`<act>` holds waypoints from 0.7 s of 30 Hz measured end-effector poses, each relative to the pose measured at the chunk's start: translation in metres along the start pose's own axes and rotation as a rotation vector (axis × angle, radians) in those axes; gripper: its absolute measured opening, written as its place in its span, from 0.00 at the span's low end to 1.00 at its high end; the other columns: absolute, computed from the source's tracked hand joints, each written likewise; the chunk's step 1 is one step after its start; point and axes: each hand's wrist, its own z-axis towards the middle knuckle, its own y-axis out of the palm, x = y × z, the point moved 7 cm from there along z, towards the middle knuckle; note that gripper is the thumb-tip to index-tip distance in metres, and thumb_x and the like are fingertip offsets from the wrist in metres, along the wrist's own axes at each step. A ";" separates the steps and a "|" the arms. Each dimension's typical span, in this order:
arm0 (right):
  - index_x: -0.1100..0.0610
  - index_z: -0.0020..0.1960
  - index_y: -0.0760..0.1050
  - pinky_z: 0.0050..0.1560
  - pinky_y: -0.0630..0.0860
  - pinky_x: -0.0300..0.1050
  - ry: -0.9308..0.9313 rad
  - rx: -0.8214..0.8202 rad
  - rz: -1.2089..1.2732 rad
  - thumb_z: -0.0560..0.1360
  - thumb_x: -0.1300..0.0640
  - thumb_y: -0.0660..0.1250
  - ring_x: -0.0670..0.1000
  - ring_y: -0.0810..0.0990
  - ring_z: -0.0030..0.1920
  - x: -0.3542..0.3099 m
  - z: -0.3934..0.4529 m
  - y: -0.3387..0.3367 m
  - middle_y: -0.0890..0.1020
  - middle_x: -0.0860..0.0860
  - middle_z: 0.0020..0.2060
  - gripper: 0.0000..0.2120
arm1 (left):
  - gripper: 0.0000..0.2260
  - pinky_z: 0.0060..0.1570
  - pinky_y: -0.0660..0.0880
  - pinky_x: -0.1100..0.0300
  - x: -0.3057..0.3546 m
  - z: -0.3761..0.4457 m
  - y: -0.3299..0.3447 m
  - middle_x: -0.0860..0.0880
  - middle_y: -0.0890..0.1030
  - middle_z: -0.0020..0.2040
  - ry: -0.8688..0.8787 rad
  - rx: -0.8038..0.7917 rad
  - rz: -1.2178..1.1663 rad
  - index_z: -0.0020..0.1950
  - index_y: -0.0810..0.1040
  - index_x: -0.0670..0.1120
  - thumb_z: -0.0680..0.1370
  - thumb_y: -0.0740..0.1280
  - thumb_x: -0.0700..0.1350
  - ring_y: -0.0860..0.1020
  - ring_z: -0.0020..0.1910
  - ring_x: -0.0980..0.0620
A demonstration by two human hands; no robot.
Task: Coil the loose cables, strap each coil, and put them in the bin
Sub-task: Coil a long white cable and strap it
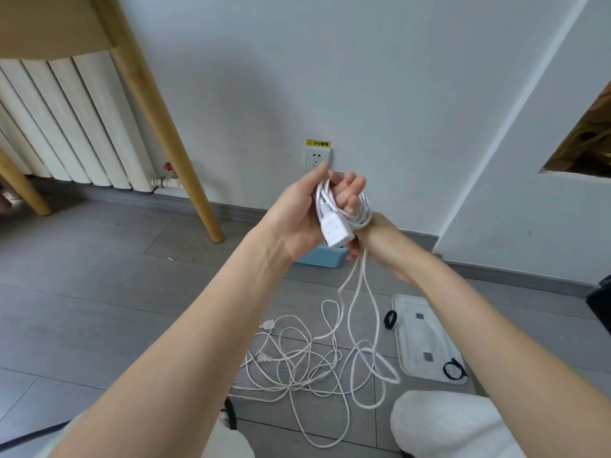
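My left hand (307, 209) is raised in front of the wall and grips a small coil of white cable (358, 213), whose white socket end (335, 231) lies against the palm. Just below and to the right, my right hand (380, 246) holds the strands that hang from the coil. Those strands drop to a loose tangle of white cable (310, 361) on the grey floor, with two plug ends at its left. A light blue bin (319, 257) shows partly behind my left wrist. Two black straps (390, 320) (454, 370) lie by a clear lid.
A clear plastic lid (426, 338) lies on the floor at the right. A wall socket (316, 159) sits just behind my hands. A wooden chair leg (185, 153) and a white radiator (66, 127) stand at the left. My knees (439, 421) fill the bottom edge.
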 end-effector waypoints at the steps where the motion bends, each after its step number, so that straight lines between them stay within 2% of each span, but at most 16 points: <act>1: 0.63 0.51 0.73 0.37 0.76 0.43 -0.005 -0.035 0.092 0.80 0.59 0.55 0.47 0.69 0.30 -0.002 -0.001 0.003 0.70 0.50 0.30 0.10 | 0.16 0.35 0.79 0.62 0.003 0.001 0.003 0.44 0.83 0.35 0.037 -0.010 -0.053 0.37 0.68 0.42 0.82 0.55 0.47 0.83 0.34 0.50; 3: 0.62 0.53 0.71 0.42 0.81 0.47 0.014 -0.064 0.361 0.81 0.58 0.56 0.47 0.71 0.30 -0.007 -0.002 0.001 0.69 0.50 0.31 0.08 | 0.16 0.39 0.79 0.60 0.010 0.000 0.010 0.40 0.84 0.41 0.081 -0.043 -0.124 0.36 0.69 0.42 0.82 0.54 0.45 0.84 0.39 0.45; 6: 0.63 0.44 0.72 0.43 0.82 0.51 0.091 0.054 0.641 0.79 0.56 0.60 0.49 0.78 0.30 -0.002 0.000 -0.016 0.73 0.52 0.31 0.11 | 0.17 0.37 0.80 0.59 0.014 -0.002 0.012 0.39 0.84 0.42 0.092 -0.037 -0.164 0.34 0.68 0.42 0.82 0.55 0.44 0.84 0.38 0.44; 10: 0.61 0.38 0.71 0.37 0.81 0.46 0.036 0.358 0.300 0.80 0.55 0.59 0.48 0.78 0.26 0.004 -0.006 -0.035 0.74 0.53 0.32 0.14 | 0.15 0.38 0.80 0.59 0.009 -0.001 0.011 0.39 0.84 0.42 0.091 0.003 -0.178 0.35 0.68 0.43 0.82 0.55 0.43 0.84 0.38 0.44; 11: 0.60 0.38 0.70 0.34 0.81 0.45 0.030 0.425 0.312 0.80 0.55 0.58 0.47 0.77 0.24 0.004 -0.008 -0.039 0.74 0.53 0.31 0.14 | 0.15 0.37 0.79 0.59 0.009 -0.001 0.011 0.39 0.84 0.42 0.098 0.010 -0.189 0.36 0.67 0.43 0.82 0.55 0.43 0.84 0.38 0.44; 14: 0.59 0.38 0.68 0.27 0.78 0.40 0.082 0.552 0.596 0.81 0.54 0.55 0.49 0.73 0.26 0.008 -0.012 -0.049 0.71 0.52 0.30 0.15 | 0.16 0.36 0.79 0.60 0.009 0.000 0.014 0.39 0.83 0.41 0.120 0.004 -0.229 0.35 0.66 0.44 0.83 0.53 0.44 0.84 0.37 0.43; 16: 0.57 0.36 0.67 0.22 0.71 0.37 0.118 0.591 0.682 0.81 0.53 0.55 0.47 0.66 0.24 0.012 -0.013 -0.053 0.67 0.50 0.28 0.16 | 0.16 0.36 0.79 0.60 0.007 0.001 0.016 0.39 0.83 0.41 0.129 0.005 -0.246 0.35 0.66 0.44 0.83 0.53 0.44 0.84 0.37 0.43; 18: 0.55 0.33 0.65 0.20 0.58 0.35 0.136 0.578 0.657 0.80 0.53 0.59 0.45 0.58 0.21 0.015 -0.011 -0.053 0.63 0.48 0.25 0.16 | 0.16 0.35 0.79 0.60 0.011 0.002 0.013 0.40 0.83 0.40 0.166 0.028 -0.254 0.36 0.66 0.44 0.83 0.53 0.43 0.84 0.36 0.44; 19: 0.54 0.32 0.64 0.21 0.56 0.36 0.141 0.568 0.622 0.78 0.54 0.62 0.45 0.56 0.21 0.015 -0.011 -0.053 0.62 0.48 0.25 0.16 | 0.16 0.35 0.79 0.61 0.016 0.002 0.010 0.40 0.83 0.39 0.193 0.046 -0.262 0.36 0.66 0.44 0.83 0.53 0.43 0.84 0.36 0.44; 21: 0.53 0.32 0.63 0.25 0.57 0.37 0.133 0.548 0.559 0.74 0.56 0.67 0.46 0.57 0.23 0.012 -0.011 -0.054 0.60 0.47 0.24 0.16 | 0.16 0.35 0.79 0.61 0.026 0.002 0.004 0.40 0.83 0.39 0.248 0.081 -0.276 0.36 0.65 0.44 0.83 0.52 0.43 0.84 0.37 0.45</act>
